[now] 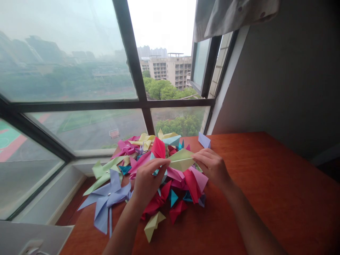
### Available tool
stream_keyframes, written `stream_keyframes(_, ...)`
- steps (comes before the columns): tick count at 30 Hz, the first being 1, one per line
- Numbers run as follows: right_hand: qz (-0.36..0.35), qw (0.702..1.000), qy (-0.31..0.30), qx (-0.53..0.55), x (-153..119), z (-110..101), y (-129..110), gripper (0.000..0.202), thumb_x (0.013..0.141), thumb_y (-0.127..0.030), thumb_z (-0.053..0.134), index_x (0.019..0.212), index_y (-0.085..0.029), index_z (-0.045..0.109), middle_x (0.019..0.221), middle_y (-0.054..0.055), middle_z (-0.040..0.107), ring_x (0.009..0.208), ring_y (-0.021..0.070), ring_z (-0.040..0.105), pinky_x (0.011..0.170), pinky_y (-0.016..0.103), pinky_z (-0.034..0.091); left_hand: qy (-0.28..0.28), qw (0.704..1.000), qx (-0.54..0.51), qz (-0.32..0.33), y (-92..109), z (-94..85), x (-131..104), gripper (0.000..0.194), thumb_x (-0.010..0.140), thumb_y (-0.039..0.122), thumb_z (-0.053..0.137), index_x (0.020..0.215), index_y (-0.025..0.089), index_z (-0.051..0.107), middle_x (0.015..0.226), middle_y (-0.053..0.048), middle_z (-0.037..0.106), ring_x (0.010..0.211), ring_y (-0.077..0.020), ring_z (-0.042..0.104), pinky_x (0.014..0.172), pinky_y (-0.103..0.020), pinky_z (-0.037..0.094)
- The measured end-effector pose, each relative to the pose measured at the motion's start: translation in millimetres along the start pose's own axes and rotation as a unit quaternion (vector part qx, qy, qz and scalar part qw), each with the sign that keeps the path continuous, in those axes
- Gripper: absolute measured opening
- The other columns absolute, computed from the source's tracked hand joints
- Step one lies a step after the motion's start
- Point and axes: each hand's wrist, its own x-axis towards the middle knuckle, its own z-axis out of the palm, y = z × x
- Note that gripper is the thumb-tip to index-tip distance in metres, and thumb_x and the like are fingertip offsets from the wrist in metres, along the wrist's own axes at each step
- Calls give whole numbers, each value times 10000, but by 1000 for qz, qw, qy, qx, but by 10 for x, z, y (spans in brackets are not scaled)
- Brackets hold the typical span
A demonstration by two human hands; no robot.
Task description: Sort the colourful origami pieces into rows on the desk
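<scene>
A folded pale green paper piece (182, 160) is stretched between my hands, above a heap of coloured paper. My left hand (151, 177) pinches its left end and my right hand (211, 165) pinches its right end. Beneath and around it lie folded pieces and pinwheels: a lavender pinwheel (108, 195) on a stick at the left, a light green pinwheel (104, 173) behind it, and a magenta pinwheel (128, 147) farther back. A yellow folded piece (154, 225) rests near my left forearm. Red folded paper (192, 185) shows below my right hand.
The reddish-brown wooden table (255, 177) extends to the right. A lavender folded paper (204, 140) stands near its back edge. Behind are dark window frames (170, 103), with one pane open, and a grey cloth (228, 17) hangs above. A grey wall rises at the right.
</scene>
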Motion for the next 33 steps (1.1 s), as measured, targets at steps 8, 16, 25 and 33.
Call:
stream_keyframes(8,24,999,16,14,-48,-3,157,156,935,-221,585,975,-241,734,883,41,731,834,175,653,766,296,523,15,1000,0,-25,-83,-41,34,139,883,175,619,929,212,745,873,-9,782,772,-155,726,744,-236,562)
stream_keyframes(16,212,951,173,-147,-270,-185,732,234,917,-326,547,932,-171,723,849,70,723,670,175,624,655,283,469,75,994,26,-79,-222,-79,40,143,877,241,622,941,205,744,880,-17,776,740,-165,714,708,-264,552)
stream_keyframes(25,441,835,57,-324,-470,-56,1342,289,903,-271,486,1006,-186,743,977,98,723,786,198,589,570,276,294,90,991,68,-74,-321,-90,35,148,865,194,589,904,199,731,911,-27,752,774,-170,688,758,-281,541)
stream_keyframes(33,451,822,-21,-346,-425,87,1397,270,901,-320,523,1010,-180,727,983,113,699,845,211,585,592,274,308,107,990,62,-67,-363,-92,31,173,866,148,569,924,206,721,929,-23,735,786,-160,666,731,-272,523)
